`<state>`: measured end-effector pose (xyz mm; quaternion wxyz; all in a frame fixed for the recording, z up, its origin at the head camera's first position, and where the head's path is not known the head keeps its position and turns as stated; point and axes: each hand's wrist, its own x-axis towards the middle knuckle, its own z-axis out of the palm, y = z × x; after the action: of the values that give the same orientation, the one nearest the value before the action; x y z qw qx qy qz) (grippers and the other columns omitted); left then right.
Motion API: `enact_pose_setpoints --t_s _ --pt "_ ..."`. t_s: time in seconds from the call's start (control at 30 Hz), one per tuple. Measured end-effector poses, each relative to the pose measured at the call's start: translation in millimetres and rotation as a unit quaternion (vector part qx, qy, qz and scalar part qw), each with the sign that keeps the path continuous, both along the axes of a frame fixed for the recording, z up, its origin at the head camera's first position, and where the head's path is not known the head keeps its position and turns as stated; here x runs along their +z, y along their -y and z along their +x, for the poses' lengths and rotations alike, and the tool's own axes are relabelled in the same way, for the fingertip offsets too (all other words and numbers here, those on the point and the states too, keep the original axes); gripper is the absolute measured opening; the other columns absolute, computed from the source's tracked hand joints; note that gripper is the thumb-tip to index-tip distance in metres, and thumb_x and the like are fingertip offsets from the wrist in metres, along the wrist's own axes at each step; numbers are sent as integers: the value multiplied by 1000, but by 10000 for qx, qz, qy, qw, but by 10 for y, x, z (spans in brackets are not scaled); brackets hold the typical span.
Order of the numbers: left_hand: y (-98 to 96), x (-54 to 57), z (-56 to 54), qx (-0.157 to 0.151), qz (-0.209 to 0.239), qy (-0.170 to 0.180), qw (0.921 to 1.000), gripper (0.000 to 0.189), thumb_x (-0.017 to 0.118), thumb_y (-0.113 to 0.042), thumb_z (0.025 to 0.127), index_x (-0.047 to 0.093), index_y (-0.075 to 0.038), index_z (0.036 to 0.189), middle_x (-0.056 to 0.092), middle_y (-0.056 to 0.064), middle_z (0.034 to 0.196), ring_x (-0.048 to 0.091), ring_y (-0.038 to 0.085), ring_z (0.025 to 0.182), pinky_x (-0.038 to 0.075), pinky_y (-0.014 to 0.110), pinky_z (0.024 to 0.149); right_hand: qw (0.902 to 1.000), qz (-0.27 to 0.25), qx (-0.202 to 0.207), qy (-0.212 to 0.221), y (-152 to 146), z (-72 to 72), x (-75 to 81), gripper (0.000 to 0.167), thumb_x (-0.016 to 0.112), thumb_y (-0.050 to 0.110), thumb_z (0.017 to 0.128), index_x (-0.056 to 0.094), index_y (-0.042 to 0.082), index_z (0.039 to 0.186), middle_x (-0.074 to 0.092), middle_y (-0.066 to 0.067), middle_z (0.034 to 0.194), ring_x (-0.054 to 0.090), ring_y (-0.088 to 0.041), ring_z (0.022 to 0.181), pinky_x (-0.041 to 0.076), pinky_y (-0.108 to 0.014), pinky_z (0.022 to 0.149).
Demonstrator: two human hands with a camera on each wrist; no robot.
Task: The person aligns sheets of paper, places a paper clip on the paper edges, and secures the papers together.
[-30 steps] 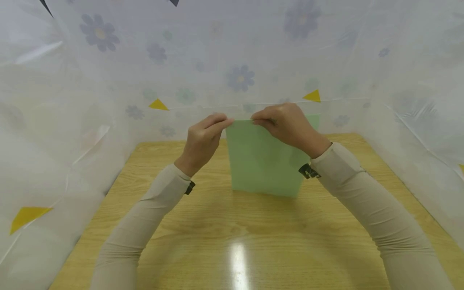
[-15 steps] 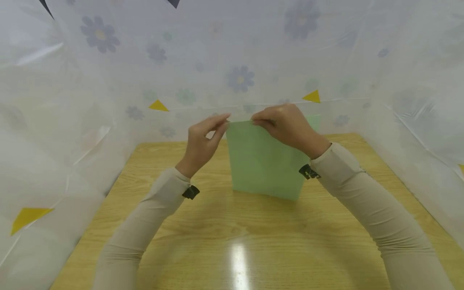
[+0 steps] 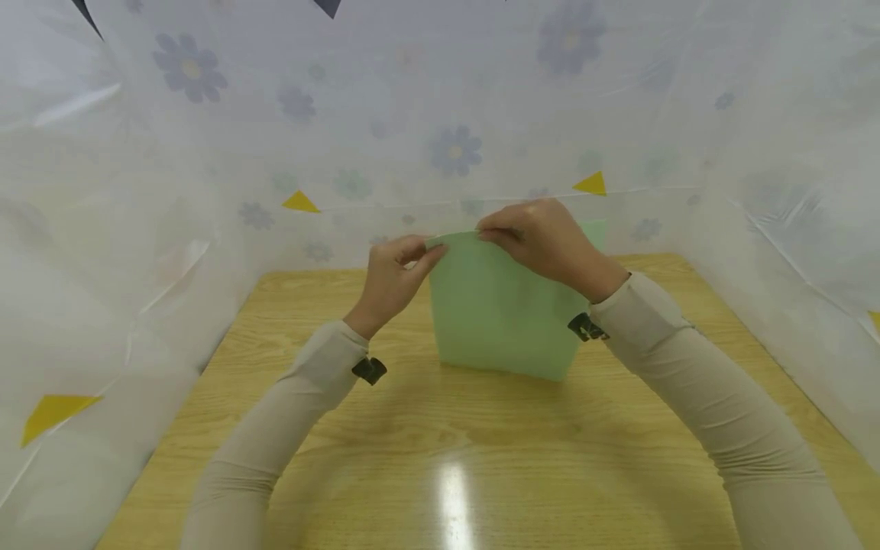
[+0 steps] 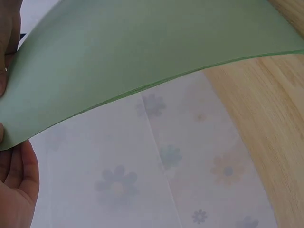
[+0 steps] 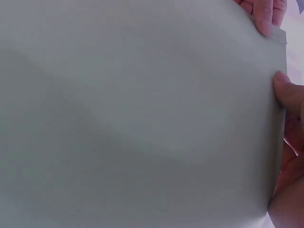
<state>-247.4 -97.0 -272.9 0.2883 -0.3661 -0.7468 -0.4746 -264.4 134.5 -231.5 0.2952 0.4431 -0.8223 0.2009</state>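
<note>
A green sheet of paper (image 3: 505,305) stands on edge over the table, its lower edge close to the wood. My left hand (image 3: 393,276) pinches the top left corner, thumb on the near face and fingers behind. Farther right along the top edge, my right hand (image 3: 550,241) pinches the paper between thumb and fingers. The left wrist view has the paper (image 4: 152,42) bowed, with thin layered lines along its side edge. In the right wrist view the paper (image 5: 142,104) fills most of the picture, and a narrow strip shows at the corner by the left fingertips (image 5: 263,21).
The wood-grain table (image 3: 385,458) lies beneath both forearms. Translucent flowered sheeting (image 3: 385,99) rises behind the table and at both sides. Yellow tape pieces (image 3: 300,202) mark the sheeting. A black band piece (image 3: 370,370) sits at the left cuff, another (image 3: 587,327) at the right.
My left hand parted its fingers, then came slightly down and right and pinches the corner again, thumb now lower on the near face. My right hand has stayed in place.
</note>
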Motion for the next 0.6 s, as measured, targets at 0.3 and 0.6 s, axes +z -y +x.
enact_pose_setpoints --t_s 0.3,0.6 --pt "12 48 65 215 143 -267 9993 9 67 8 84 72 11 92 71 24 86 70 33 75 58 38 72 9991 -121 -404 78 -264 14 -29 11 73 9 85 76 6 95 74 -8 90 69 -22 79 55 -37 71" --pt "7 52 53 303 269 -476 9980 8 68 10 82 72 12 88 70 24 81 69 33 70 58 41 69 9971 -497 -548 -175 -639 65 -62 14 75 3 80 76 4 94 74 -8 87 68 -19 76 52 -27 68"
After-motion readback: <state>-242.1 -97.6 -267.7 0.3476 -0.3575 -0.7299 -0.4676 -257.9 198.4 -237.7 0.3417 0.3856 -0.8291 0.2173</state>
